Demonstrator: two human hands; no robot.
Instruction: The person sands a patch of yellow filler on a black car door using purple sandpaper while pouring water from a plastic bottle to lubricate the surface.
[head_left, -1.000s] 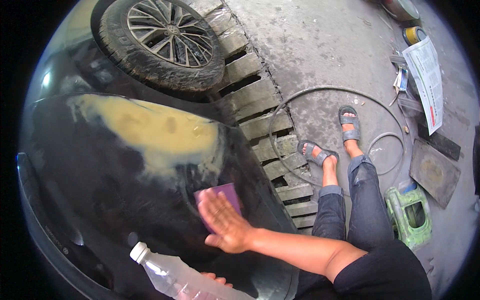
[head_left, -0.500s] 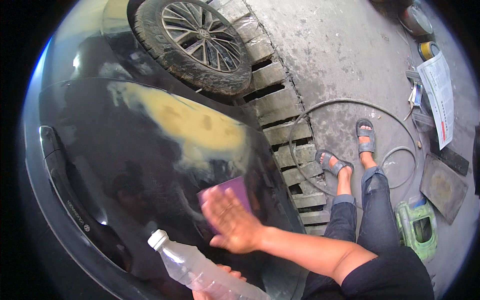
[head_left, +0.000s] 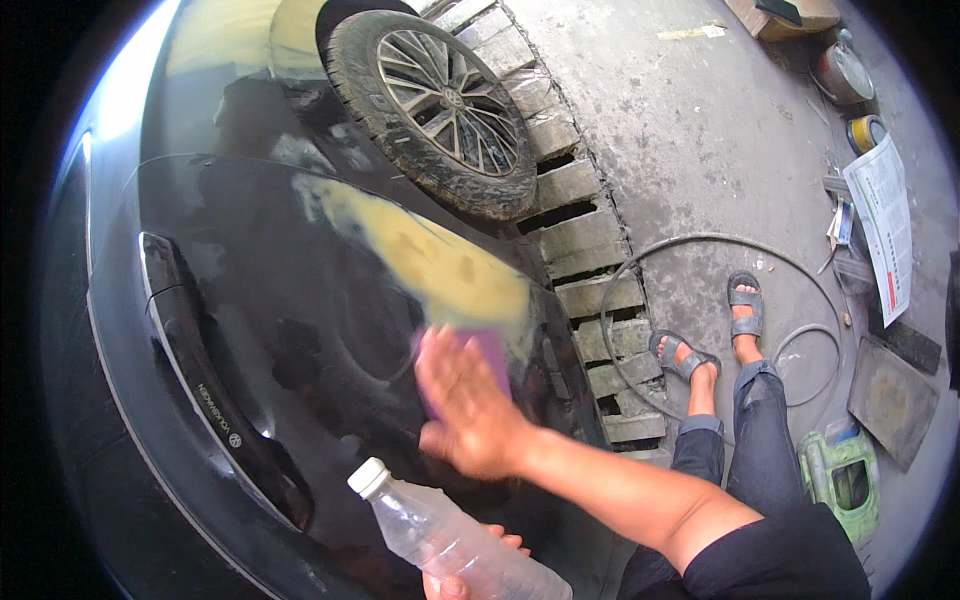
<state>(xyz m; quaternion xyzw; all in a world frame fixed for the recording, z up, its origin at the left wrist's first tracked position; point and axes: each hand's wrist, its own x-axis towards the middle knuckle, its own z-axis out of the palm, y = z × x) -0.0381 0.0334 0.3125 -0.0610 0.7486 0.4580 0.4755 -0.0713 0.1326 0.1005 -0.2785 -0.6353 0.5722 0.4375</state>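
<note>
My right hand (head_left: 470, 410) lies flat with its fingers stretched out, pressing a purple sheet of sandpaper (head_left: 492, 352) against a dark car door panel (head_left: 260, 260). Part of the sheet is hidden under the palm, and the hand is blurred. Just beyond the fingers, a yellowish filler patch (head_left: 445, 255) with pale smeared edges spreads over the panel. My left hand (head_left: 445, 588), low in the picture, is wrapped round a clear plastic bottle (head_left: 440, 530) with a white cap, tilted up to the left. Through the bottle, cloudy whitish contents show; its lower end is hidden.
A black door handle (head_left: 215, 385) runs along the panel's left. Beyond the patch is a wheel (head_left: 455, 100), beside a slotted concrete grate (head_left: 590, 255). A hose (head_left: 690, 238) loops around my feet. On the right lie a paper sheet (head_left: 882, 220), a flat board (head_left: 893, 405) and a green plastic frame (head_left: 815, 480).
The view has shifted, so the car and floor sit farther right and lower. My right hand with the sandpaper has moved up toward the filler patch. The bottle stays in my left hand.
</note>
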